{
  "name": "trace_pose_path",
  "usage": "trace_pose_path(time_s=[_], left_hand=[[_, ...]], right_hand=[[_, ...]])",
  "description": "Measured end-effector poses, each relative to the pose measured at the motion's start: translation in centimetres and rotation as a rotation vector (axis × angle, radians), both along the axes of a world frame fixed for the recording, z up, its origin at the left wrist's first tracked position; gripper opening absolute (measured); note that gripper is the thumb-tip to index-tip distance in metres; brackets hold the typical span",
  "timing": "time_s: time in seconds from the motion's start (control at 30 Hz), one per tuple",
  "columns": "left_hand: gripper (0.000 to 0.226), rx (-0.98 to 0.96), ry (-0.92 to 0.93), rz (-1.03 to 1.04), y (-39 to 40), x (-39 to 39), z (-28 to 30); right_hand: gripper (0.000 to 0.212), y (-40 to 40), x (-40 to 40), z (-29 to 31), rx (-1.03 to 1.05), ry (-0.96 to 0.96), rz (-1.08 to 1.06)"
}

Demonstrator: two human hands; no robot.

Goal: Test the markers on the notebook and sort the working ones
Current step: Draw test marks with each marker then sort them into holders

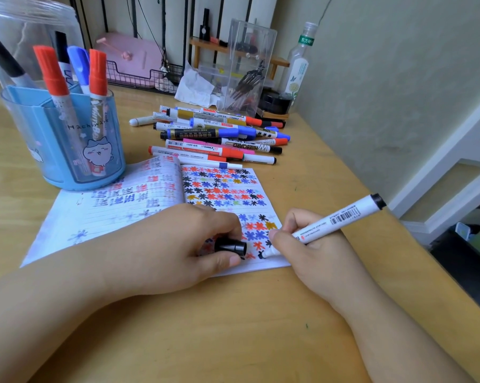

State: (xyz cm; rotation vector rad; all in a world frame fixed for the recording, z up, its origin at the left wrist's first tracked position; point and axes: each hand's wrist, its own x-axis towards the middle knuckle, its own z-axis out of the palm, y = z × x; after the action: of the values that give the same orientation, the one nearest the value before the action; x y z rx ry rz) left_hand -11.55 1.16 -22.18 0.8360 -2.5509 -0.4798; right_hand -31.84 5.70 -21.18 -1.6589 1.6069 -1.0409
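An open notebook (pixel 128 205) lies on the wooden desk, its right page covered with coloured star marks. My right hand (pixel 305 244) grips a white marker (pixel 341 217) with a black end, its tip touching the page beside a fresh black mark near the bottom edge. My left hand (pixel 178 244) rests on the notebook and pinches the marker's black cap (pixel 230 246). A pile of several markers (pixel 219 134) lies beyond the notebook. A blue pen cup (pixel 64 139) at the left holds several capped markers, red, blue and black.
A clear plastic organiser (pixel 247 64), a crumpled tissue (pixel 194 87), a bottle (pixel 299 62) and a roll of black tape (pixel 277 102) stand at the back. A wire basket (pixel 139 76) sits by the wall. The desk edge runs along the right, with a wall beyond.
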Motion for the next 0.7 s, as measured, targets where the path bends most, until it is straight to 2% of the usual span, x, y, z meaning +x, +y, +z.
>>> trace_pose_path(time_s=[0.27,0.37,0.47,0.6,0.7], left_hand=[[0.020,0.030,0.015,0.028,0.14,-0.16,0.19],[0.021,0.059,0.031,0.043,0.21,-0.14,0.22],[0.029,0.082,0.079,0.071,0.38,-0.18,0.40],[0.020,0.142,0.134,0.101,0.64,-0.46,0.87],[0.015,0.138,0.133,0.103,0.74,-0.46,0.92]], right_hand=[[0.034,-0.16,-0.29,0.07,-0.018,0.031,-0.031],[0.035,-0.11,-0.32,-0.15,-0.047,-0.012,-0.047],[0.029,-0.09,-0.42,-0.19,-0.096,-0.172,-0.059],[0.023,-0.10,-0.41,0.30,-0.058,-0.500,0.050],[0.014,0.04,-0.20,0.61,-0.016,-0.565,0.059]])
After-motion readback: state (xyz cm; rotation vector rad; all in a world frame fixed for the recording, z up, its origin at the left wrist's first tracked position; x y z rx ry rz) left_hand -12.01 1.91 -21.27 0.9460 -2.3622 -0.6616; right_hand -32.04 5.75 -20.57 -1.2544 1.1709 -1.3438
